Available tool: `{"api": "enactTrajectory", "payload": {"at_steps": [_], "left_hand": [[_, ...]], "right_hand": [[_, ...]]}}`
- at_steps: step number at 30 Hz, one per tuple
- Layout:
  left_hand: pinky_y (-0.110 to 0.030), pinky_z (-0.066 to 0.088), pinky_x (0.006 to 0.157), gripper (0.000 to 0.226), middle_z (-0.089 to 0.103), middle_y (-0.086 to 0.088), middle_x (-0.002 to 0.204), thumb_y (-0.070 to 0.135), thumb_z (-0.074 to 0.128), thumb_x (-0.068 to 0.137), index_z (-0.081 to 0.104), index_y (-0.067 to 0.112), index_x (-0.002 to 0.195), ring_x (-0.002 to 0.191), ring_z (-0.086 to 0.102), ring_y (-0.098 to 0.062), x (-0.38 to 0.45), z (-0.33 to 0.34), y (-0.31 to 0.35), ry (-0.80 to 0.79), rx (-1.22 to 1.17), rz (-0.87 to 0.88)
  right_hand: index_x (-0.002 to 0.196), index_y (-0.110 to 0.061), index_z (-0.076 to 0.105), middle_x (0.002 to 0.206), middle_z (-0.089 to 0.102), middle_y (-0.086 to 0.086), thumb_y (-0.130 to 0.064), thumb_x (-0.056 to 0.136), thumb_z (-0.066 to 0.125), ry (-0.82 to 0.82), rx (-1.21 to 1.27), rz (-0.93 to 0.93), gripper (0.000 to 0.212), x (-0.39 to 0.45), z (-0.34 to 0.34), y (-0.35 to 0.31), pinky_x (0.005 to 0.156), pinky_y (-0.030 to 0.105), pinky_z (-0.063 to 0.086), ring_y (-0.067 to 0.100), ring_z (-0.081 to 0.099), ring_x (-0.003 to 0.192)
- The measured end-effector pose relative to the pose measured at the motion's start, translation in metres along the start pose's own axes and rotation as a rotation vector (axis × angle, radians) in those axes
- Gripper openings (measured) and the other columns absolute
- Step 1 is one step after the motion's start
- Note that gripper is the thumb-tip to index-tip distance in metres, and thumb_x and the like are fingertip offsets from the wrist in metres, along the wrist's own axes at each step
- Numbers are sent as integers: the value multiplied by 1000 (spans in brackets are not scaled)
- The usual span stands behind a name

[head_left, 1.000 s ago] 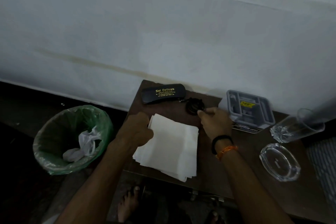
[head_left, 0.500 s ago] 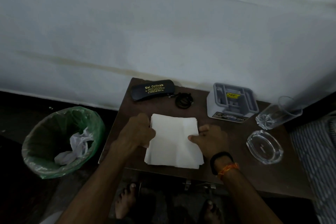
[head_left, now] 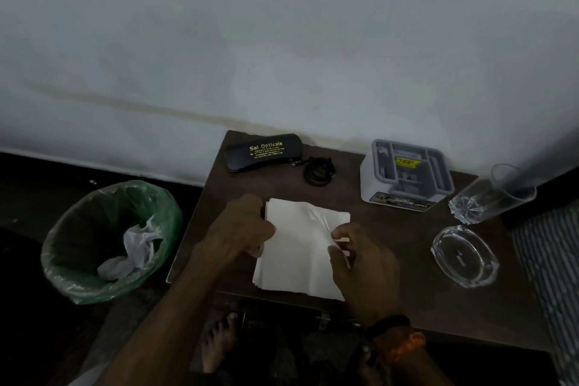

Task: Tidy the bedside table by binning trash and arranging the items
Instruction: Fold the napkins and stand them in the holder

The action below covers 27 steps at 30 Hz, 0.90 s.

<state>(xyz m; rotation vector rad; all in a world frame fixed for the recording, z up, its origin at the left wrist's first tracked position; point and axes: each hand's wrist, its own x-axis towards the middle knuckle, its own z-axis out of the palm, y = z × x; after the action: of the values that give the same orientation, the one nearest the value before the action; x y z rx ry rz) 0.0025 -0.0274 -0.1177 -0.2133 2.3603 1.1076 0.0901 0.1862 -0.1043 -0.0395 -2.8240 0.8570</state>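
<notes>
Your stack of white napkins (head_left: 297, 254) lies flat on the brown surface (head_left: 407, 285), long axis running from you toward the wall. Your left hand (head_left: 241, 232) grips its left edge, fingers curled; your right hand (head_left: 363, 266) pinches a top sheet. The black glasses case (head_left: 263, 152) sits beyond the stack, the green-lined bin (head_left: 109, 241) left of it.

Both forearms bare, no sleeves in view. Left hand (head_left: 239, 230): no rings or bands visible. Right hand (head_left: 365, 266): black band (head_left: 387, 324) at the wrist, orange thread band (head_left: 407, 344) directly behind it on the forearm. Feet (head_left: 216, 343) bare, toes visible below table edge
</notes>
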Motion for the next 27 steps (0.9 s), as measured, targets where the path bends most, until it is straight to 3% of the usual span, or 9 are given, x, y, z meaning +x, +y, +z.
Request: {"api": "enactTrajectory", "payload": {"at_steps": [3, 7, 9, 13, 17, 19, 22, 24, 27], "left_hand": [[-45, 63, 71, 30, 67, -9, 101, 19, 72, 83, 57, 10, 107, 83, 71, -27, 0, 2, 6, -10, 41, 1], [-40, 63, 66, 35, 66, -8, 101, 25, 73, 83, 56, 10, 110, 79, 70, -24, -3, -2, 10, 6, 113, 6], [-30, 58, 58, 36, 66, -7, 100, 31, 74, 83, 57, 11, 107, 71, 66, -18, -5, -5, 12, 36, 199, 25], [-26, 50, 61, 33, 67, -7, 93, 37, 72, 84, 61, 10, 100, 67, 59, -13, -7, -6, 17, 101, 235, 77], [-44, 60, 77, 31, 69, -13, 85, 40, 60, 93, 65, 9, 89, 78, 68, -24, -12, -6, 28, 190, -50, 95], [-46, 61, 79, 43, 70, -16, 91, 50, 54, 94, 64, 7, 97, 82, 70, -28, -21, -7, 41, 112, -352, -53], [-45, 61, 77, 59, 72, -18, 101, 64, 51, 88, 63, 9, 107, 91, 72, -33, -32, -7, 57, -113, -613, -172], [-47, 60, 80, 61, 72, -17, 107, 66, 56, 83, 63, 13, 113, 96, 72, -34, -35, -5, 61, -210, -654, -158], [-48, 58, 88, 49, 70, -13, 112, 53, 60, 87, 64, 13, 116, 99, 70, -30, -33, -2, 60, -167, -496, -102]], "right_hand": [[108, -23, 63, 91, 69, -6, -22, 88, 70, -21, 17, -14, 21, -1, 2, 0, 65, 28, 53, 11, 64, 76], [86, -21, 64, 80, 65, -10, -8, 82, 73, 81, 87, -52, 17, 2, 3, 1, 63, 14, 45, 5, 60, 70], [87, -25, 63, 82, 65, -13, -11, 83, 71, 94, 238, 76, 17, 6, -2, 1, 66, 12, 45, 2, 61, 74], [106, -25, 65, 99, 72, -11, -9, 84, 72, 71, 643, 438, 29, 17, -7, 9, 76, 28, 55, 3, 67, 90], [114, -6, 65, 110, 72, 11, 4, 84, 68, 76, 962, 687, 31, 23, -9, 22, 84, 45, 57, 29, 68, 98], [114, -3, 65, 110, 71, 14, 3, 84, 69, 56, 1030, 753, 31, 24, -12, 26, 88, 51, 56, 34, 67, 100], [115, -2, 63, 107, 72, 14, 3, 85, 68, 50, 1080, 777, 31, 23, -17, 29, 81, 46, 57, 33, 67, 96], [115, 0, 62, 106, 71, 14, 3, 85, 67, 63, 1096, 765, 30, 22, -17, 30, 75, 41, 56, 32, 67, 94], [113, 1, 61, 106, 70, 19, 5, 84, 67, 77, 1084, 777, 29, 22, -16, 30, 80, 47, 57, 33, 65, 92]]}}
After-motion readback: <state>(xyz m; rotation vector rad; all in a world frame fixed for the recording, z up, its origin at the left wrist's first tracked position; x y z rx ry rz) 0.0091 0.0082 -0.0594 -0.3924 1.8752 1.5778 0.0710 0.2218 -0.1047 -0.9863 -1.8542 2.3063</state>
